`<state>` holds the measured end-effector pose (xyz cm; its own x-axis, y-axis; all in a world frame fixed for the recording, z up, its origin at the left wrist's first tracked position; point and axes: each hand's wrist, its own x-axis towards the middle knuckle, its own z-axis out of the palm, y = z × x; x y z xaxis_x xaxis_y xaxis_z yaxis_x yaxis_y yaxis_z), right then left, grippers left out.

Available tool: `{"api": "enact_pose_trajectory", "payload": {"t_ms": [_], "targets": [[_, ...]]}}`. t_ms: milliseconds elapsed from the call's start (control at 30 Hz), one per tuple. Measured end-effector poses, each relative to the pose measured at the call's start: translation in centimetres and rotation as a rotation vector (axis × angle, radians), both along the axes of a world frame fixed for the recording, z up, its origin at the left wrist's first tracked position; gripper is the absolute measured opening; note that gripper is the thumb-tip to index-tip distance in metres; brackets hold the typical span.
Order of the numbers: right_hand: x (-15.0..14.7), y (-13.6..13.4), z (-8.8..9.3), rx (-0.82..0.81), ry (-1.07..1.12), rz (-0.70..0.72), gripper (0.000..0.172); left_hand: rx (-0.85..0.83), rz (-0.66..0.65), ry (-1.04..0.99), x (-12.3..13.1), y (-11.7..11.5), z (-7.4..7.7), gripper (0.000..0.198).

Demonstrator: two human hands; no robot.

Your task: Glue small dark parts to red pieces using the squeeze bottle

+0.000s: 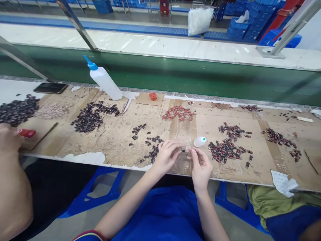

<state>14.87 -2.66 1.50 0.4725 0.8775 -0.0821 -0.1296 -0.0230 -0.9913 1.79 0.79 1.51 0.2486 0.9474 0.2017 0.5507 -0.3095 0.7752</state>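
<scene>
My left hand (168,154) is low over the cardboard, thumb and fingers pinched on a small black part (183,150). Facing it, my right hand (202,164) has its thumb and forefinger pressed together; whatever lies between them is too small to make out. A small white bottle with a blue tip (200,142) is just beyond my right fingers; I cannot tell whether they touch it. Loose black parts (153,154) lie beside my left hand. Right of my right hand spreads a pile of black-and-red pieces (224,150). Small red parts (178,113) are heaped farther back.
A large white bottle (106,83) leans behind a black pile (89,117). A red cap (152,96) sits on a cardboard piece. At the left, another person's arm (12,180) reaches in near a red object (26,133). A phone (50,88) lies near a metal post.
</scene>
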Motion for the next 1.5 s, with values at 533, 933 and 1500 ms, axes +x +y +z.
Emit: {"api": "enact_pose_trajectory", "payload": {"t_ms": [533,933,1500], "targets": [[0.7,-0.8,-0.2,-0.051,-0.140,0.118,0.025,0.007,-0.048,-0.037,0.1,0.1,0.0,0.017],[0.2,-0.7,0.6,0.002,-0.156,0.158,0.020,0.009,-0.064,-0.150,0.0,-1.0,2.0,0.018],[0.5,-0.8,0.8,0.065,-0.220,0.198,0.021,-0.220,0.013,-0.301,0.2,-1.1,3.2,0.012]]}}
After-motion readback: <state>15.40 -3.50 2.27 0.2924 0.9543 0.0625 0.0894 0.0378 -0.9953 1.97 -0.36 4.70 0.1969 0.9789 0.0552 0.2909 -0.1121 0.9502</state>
